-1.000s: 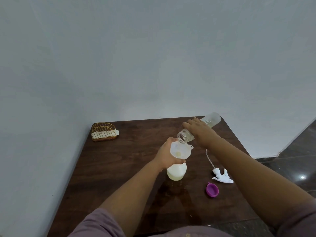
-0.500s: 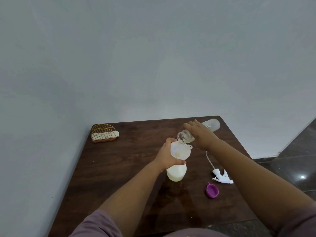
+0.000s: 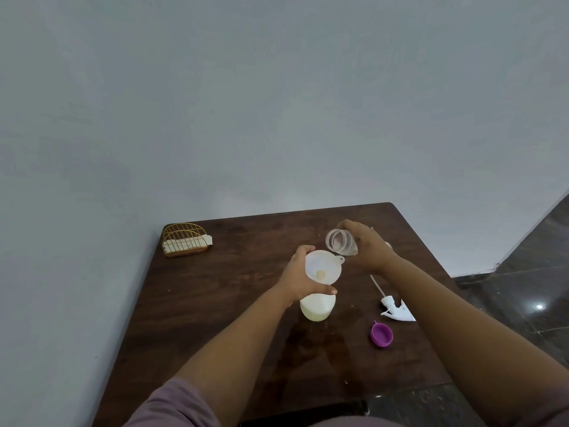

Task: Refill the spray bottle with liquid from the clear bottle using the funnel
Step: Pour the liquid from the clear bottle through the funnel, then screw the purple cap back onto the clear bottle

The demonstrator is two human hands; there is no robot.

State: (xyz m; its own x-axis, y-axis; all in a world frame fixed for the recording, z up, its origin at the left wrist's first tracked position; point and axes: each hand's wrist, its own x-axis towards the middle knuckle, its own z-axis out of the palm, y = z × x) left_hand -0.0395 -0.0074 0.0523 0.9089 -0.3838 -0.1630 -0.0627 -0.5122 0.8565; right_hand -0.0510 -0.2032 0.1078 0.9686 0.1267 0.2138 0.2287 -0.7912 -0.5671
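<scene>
A clear bottle (image 3: 341, 244) is being held tilted beside a funnel (image 3: 323, 267) seated in a spray bottle (image 3: 317, 308) on the table (image 3: 215, 303).

The funnel is being steadied by the left hand (image 3: 300, 277), whose fingers are clamped around its rim; a small yellowish pool is lying at its throat. The spray bottle below, standing near the table's middle, is being shown with pale yellowish liquid inside. The clear bottle is being gripped by the right hand (image 3: 366, 248), fingers wrapped around its body, its open mouth just beside the funnel rim; its contents cannot be told. A white spray head (image 3: 395, 310) and a purple cap (image 3: 381, 334) are lying to the right, and a wire basket (image 3: 184, 240) is resting at the far left corner.
</scene>
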